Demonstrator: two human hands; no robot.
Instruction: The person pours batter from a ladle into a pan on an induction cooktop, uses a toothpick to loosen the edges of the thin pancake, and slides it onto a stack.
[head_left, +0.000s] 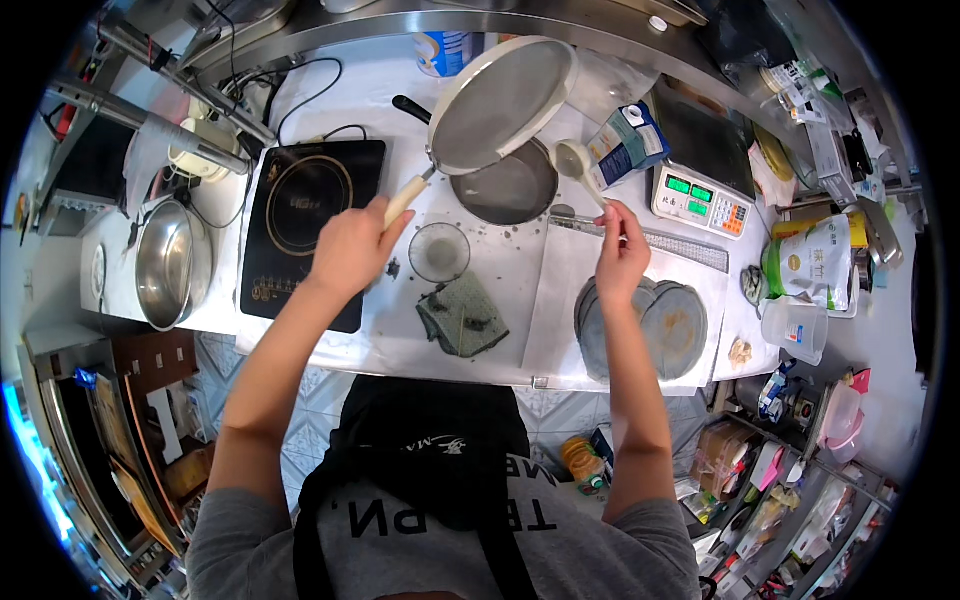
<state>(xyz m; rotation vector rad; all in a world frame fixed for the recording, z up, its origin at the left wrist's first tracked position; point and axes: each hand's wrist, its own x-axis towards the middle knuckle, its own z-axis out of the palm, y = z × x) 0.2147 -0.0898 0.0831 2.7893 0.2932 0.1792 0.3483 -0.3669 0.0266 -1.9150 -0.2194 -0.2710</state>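
My left hand (352, 244) grips the pale handle of a frying pan (504, 105), which is tilted up above a dark round pan (506, 184) on the table. Between my right fingers (624, 251) is the handle of a small pale ladle (574, 161), its bowl beside the dark pan. A clear glass bowl (440, 253) and a folded, stained green cloth (463, 315) lie nearer to me. Below my right hand, thin grey round crepes (675, 330) overlap on a white sheet; my right forearm hides part of them.
An induction cooktop (313, 232) lies at left, with a steel bowl (174, 265) beyond it. A blue carton (628, 146) and a digital scale (701, 196) stand at back right. A pouch (814, 262) and a clear plastic tub (795, 330) are at far right. A steel shelf (450, 19) crosses the back.
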